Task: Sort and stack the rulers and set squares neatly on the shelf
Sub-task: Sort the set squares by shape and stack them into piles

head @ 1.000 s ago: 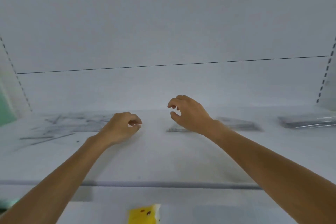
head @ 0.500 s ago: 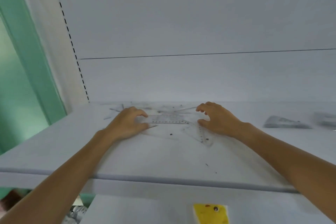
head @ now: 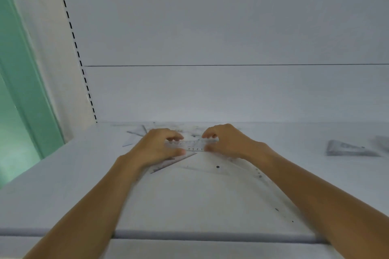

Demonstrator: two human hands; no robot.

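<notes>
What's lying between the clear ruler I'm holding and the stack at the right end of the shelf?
Nothing visible. The left hand and right hand pinch the clear ruler at its ends, and the shelf between it and the stack looks bare. Loose clear set squares lie under the ruler, hard to make out.

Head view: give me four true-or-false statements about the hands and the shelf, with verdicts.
1. The left hand and right hand each pinch an end of the clear ruler. True.
2. The stack of set squares lies left of both hands. False: it lies to their right.
3. A loose set square lies on the shelf by the left hand. True.
4. The wall at far left is red. False: it is green.
</notes>
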